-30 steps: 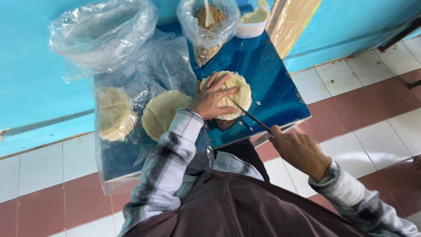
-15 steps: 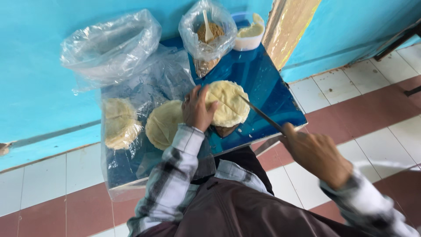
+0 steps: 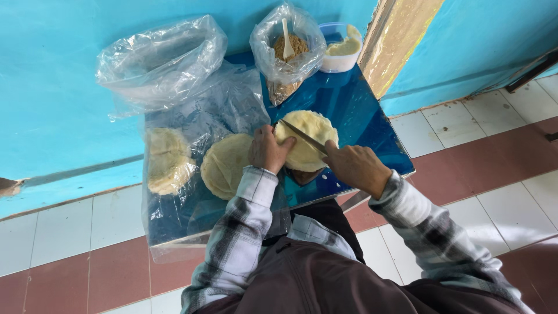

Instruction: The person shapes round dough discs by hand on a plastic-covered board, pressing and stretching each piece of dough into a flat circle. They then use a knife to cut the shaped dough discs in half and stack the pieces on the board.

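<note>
Long-sleeved plaid flannel shirt, grey, white and black check, cuffs down to the wrists. Dark brown apron or vest over the front, a seam running down it. Left hand (image 3: 268, 150) and right hand (image 3: 354, 167) bare, no gloves, no rings visible.

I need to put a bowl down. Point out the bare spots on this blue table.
Bare blue tabletop lies right of the round pale flatbread under the knife, below the white tub. The left half is crowded: clear plastic sheet, two more flatbreads, bags. Both hands fill the middle.
</note>
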`<state>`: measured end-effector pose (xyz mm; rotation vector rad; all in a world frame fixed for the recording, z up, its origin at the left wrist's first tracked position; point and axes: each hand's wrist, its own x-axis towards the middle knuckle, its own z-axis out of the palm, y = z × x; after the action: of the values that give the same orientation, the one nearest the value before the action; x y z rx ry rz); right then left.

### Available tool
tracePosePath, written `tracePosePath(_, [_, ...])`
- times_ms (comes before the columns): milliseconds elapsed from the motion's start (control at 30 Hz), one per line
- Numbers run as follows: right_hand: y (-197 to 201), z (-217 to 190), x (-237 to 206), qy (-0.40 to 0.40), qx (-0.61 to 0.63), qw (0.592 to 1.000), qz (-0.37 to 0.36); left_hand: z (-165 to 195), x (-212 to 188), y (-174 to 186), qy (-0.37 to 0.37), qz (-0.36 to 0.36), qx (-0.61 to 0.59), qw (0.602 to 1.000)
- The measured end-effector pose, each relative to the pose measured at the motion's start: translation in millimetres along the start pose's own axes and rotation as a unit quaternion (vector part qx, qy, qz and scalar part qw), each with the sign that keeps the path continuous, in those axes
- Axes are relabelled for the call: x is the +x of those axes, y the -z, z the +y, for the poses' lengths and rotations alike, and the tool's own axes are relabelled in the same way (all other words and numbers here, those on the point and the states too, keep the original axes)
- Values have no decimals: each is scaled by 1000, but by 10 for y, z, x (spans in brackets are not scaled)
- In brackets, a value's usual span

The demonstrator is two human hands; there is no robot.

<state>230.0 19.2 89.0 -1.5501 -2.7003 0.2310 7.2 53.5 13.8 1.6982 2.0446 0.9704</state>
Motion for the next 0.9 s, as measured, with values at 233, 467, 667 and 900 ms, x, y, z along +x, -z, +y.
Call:
tracePosePath(233, [-43, -79, 467, 43, -23, 996, 75, 12, 41, 74, 25, -46, -12, 999])
tracePosePath(467, [-49, 150, -178, -13, -24, 999, -26, -42, 42, -121, -19, -16, -40, 999])
tracePosePath(667, [-205, -14, 352, 44, -35, 994, 92, -73, 90, -145, -52, -24, -33, 998])
tracePosePath(900, [88, 106, -318, -29, -38, 996, -70, -33, 12, -197, -51, 2, -38, 998])
